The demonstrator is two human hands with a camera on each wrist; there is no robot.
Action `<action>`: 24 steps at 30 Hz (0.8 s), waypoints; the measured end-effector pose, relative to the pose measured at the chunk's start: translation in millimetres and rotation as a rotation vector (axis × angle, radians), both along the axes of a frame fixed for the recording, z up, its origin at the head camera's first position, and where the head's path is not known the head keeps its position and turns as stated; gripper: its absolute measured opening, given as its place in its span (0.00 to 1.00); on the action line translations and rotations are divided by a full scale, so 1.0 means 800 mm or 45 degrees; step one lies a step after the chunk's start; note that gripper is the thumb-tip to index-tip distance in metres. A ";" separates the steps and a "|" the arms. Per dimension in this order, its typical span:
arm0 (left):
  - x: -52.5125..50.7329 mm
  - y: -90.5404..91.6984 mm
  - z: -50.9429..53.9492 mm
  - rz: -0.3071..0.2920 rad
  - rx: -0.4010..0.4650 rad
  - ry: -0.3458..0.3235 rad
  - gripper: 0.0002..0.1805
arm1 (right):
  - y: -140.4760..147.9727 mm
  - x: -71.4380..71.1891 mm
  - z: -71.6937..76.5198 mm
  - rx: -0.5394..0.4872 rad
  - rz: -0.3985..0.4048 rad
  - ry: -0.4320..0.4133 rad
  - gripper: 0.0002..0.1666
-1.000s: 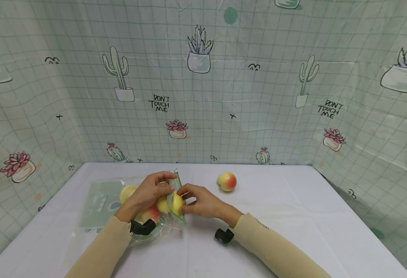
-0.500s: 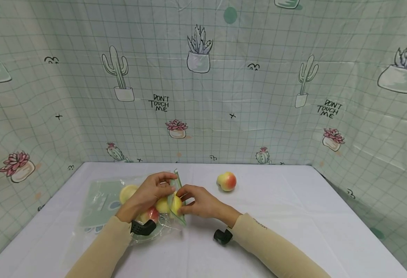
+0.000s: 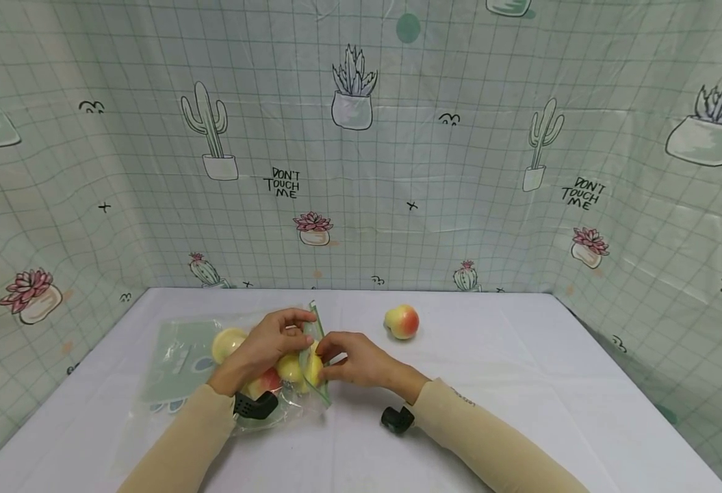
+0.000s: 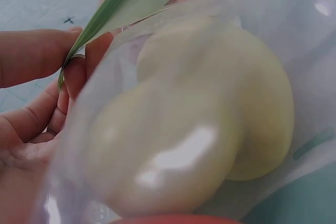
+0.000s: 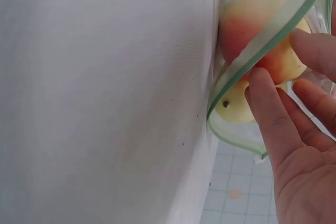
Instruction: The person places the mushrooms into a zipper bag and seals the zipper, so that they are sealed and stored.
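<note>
A clear zip bag [image 3: 274, 414] with a green-edged mouth [image 5: 273, 39] lies on its side, several yellow-and-red pears inside. My left hand [image 3: 268, 340] pinches the upper part of the green edge between thumb and fingers, as the left wrist view shows at the zip strip [image 4: 113, 6]. At the bag mouth my right hand [image 3: 361, 359] holds a pear [image 3: 313, 370] between thumb and fingers, the fingertips just inside the opening. Two pale pears [image 4: 163, 150] show through the film close to the left wrist camera. Part of the bag is hidden under the left forearm.
One more pear [image 3: 402, 322] lies on the white table [image 3: 490, 356], beyond the right hand. Flat bag film with a green printed panel [image 3: 172, 356] spreads at the left. A patterned curtain [image 3: 422, 171] hangs behind and at both sides.
The pear at the mouth has gone slightly leftward, further into the bag, with my right fingers following it. My left hand keeps its hold on the edge.
</note>
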State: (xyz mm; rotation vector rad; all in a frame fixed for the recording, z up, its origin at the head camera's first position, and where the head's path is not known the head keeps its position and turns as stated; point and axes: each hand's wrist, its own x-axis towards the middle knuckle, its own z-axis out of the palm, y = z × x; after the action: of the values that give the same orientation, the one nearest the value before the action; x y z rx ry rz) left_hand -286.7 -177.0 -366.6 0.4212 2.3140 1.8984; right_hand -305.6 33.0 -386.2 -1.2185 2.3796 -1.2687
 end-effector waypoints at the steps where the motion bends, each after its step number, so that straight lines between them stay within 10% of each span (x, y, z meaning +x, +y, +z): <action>1: 0.000 0.000 0.000 -0.001 0.002 -0.002 0.24 | 0.001 0.000 0.000 -0.002 0.004 -0.002 0.16; 24: 0.000 0.000 -0.002 -0.008 0.037 0.001 0.26 | 0.067 -0.020 0.033 -0.009 -0.266 0.136 0.18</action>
State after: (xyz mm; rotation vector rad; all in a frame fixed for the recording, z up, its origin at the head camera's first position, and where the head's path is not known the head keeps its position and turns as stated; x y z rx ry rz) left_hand -287.0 -176.9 -368.1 0.4316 2.2849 1.9318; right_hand -322.0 86.9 -360.2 -1.0883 2.6402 -1.3009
